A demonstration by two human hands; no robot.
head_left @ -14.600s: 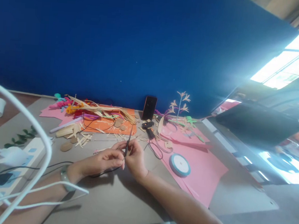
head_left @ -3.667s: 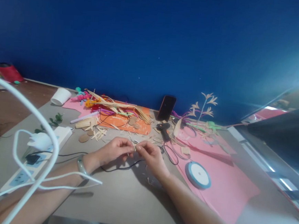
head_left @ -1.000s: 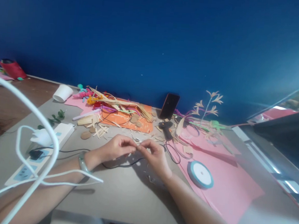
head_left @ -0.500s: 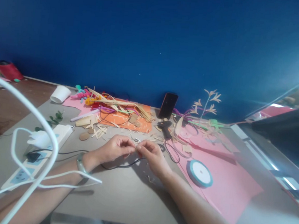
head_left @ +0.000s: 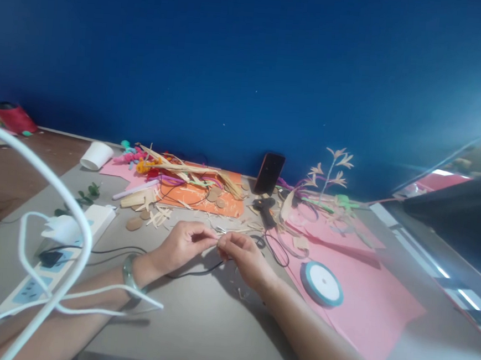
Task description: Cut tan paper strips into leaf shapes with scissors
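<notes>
My left hand (head_left: 187,245) and my right hand (head_left: 245,256) meet fingertip to fingertip over the middle of the grey table (head_left: 195,326). Both are pinched closed; whatever lies between the fingers is too small to make out. A black cable (head_left: 200,272) runs on the table beneath them. Just beyond the fingertips lie pale straw-like scraps (head_left: 160,216) and an orange sheet (head_left: 193,198) littered with shreds. Right of my right hand a glue gun (head_left: 266,210) rests, and a teal-edged ribbon spool (head_left: 323,283) lies flat on pink paper (head_left: 380,313).
A power strip (head_left: 99,219) with plugs lies at left, crossed by a thick white cable (head_left: 83,212) close to the camera. Along the blue wall (head_left: 233,63) stand a white paper cup (head_left: 96,156), a phone (head_left: 269,173) and a pale flower stem (head_left: 329,173).
The pinched fingertips have shifted slightly, with the right fingers curling in more. Both hands stay together at the same place. The whole view has tilted down a little less.
</notes>
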